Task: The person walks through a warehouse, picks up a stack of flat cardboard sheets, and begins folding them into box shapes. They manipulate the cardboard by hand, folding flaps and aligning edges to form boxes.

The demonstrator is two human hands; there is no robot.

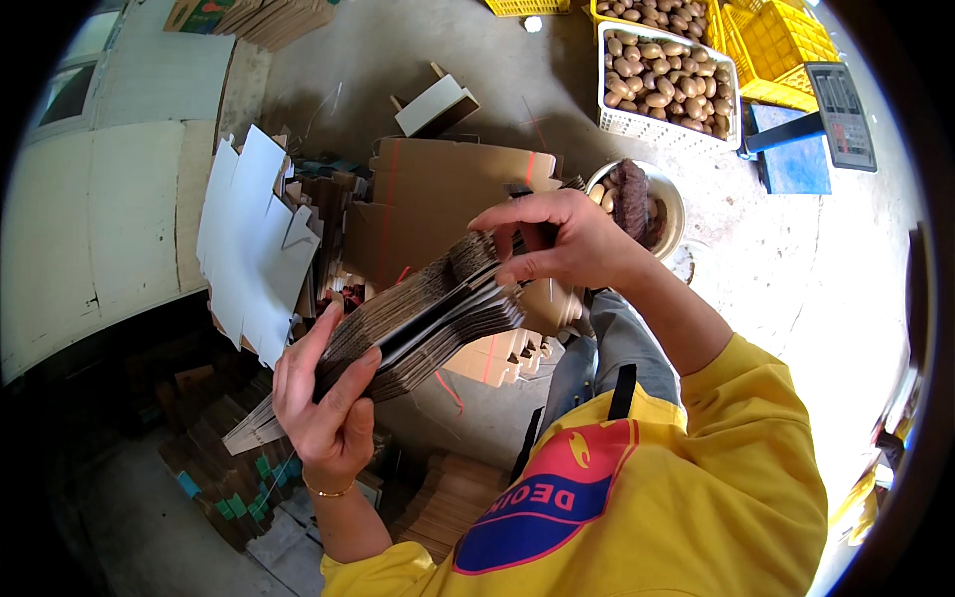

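A thick stack of folded cardboard blanks [398, 323] is held up at a slant between my hands, its brown corrugated edges facing up. A dark gap runs lengthwise through the stack, parting it into two bundles. My left hand [328, 403] grips the lower left end, thumb on the near side and fingers spread over the edges. At the upper right end, my right hand [567, 239] is closed on the stack with fingers curled over the top and thumb on the near side. Below the stack lies a large flat cardboard sheet [438, 194] with red lines.
White-faced cardboard [254, 234] leans at the left, by a pale wall. More bundled blanks [234, 478] lie lower left. Beyond my right hand stands a round basin [671, 204] with brown produce and dark cloth. Farther off are a white crate [667, 129] of brown oval produce, yellow crates [776, 45] and a scale [796, 149].
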